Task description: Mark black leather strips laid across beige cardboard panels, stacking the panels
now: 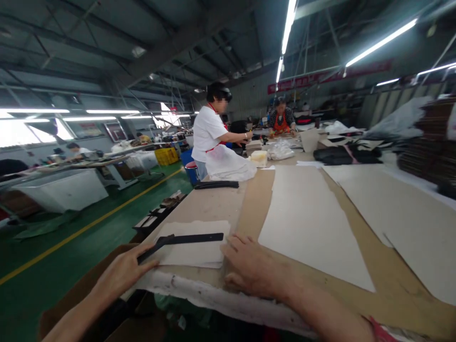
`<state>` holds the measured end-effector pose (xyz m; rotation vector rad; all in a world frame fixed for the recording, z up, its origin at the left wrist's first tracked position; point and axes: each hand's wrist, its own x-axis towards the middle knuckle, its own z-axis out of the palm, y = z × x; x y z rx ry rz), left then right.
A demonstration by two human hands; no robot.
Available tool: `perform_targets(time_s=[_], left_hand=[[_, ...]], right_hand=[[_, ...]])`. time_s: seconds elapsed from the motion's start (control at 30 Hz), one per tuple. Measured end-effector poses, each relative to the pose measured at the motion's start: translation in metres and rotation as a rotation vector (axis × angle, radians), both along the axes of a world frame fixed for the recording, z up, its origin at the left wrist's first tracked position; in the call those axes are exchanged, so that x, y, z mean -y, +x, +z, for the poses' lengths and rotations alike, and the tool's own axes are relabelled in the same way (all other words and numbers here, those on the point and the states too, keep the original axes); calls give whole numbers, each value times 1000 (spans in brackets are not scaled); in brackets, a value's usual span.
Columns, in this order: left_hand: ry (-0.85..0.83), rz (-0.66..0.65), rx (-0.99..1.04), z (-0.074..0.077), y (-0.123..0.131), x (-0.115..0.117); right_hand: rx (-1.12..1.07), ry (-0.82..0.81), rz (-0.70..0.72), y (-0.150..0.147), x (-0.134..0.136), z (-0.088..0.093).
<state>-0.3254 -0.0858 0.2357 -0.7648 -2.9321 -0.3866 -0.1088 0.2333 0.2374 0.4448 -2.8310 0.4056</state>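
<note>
My left fingers [141,250] are partly apart, with the left end of the black strip [199,238] between them; I cannot tell if they press it. My right fingers [239,243] are bent beside the right edge of the white sheet [195,257], and whether they hold anything I cannot see. The strip should be light, flexible and not fragile, so I judge it best to take it near both ends. It looks narrow and dark, bent toward its left part, lying across the sheet near the front left corner of the bench [221,203].
</note>
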Motion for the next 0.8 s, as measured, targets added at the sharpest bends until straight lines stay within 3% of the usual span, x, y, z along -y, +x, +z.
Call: perform_targets(time_s=[0.1, 0.23, 0.3, 0.43, 0.5, 0.6, 0.8], left_hand=[[39, -115, 33, 15, 56, -58], [20, -499, 174, 17, 124, -165], [-18, -563, 162, 8, 141, -215], [-128, -464, 88, -13, 149, -284], [-154, -433, 72, -18, 150, -297], [-173, -459, 66, -23, 155, -290], [-128, -504, 153, -28, 184, -217]], right_hand=[[-254, -65, -280, 72, -53, -22], [-430, -25, -748, 157, -134, -77], [-417, 35, -866, 182, -159, -97], [-289, 140, -924, 192, -168, -112], [-257, 184, -938, 188, -164, -114], [-281, 200, -926, 188, -159, -114], [-341, 104, -778, 215, -148, -124]])
